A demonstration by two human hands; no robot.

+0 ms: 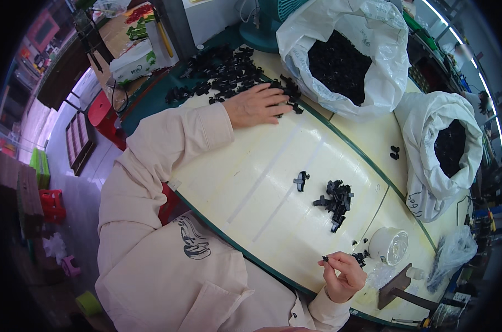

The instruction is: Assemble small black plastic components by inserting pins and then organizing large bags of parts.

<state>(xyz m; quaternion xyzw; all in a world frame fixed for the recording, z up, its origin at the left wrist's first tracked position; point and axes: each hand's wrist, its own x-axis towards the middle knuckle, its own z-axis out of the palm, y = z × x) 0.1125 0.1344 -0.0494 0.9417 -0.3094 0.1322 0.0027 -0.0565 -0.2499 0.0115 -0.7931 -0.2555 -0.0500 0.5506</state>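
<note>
My left hand reaches across the table, palm down, with its fingers stretched and slightly spread. It rests at the near edge of a large pile of small black plastic parts, and a few of them show around its fingertips. Close to the front edge, my right hand pinches a tiny black piece between thumb and fingertips. Behind that hand lies a little heap of small black pieces. Mid-table there is a cluster of black plastic parts, with one single black part apart to its left.
Two white sacks of black parts, a large one and a smaller one, stand at the back and right. A white roll, a brown block with a dark handle and clear plastic bags lie right. A green fan stands behind.
</note>
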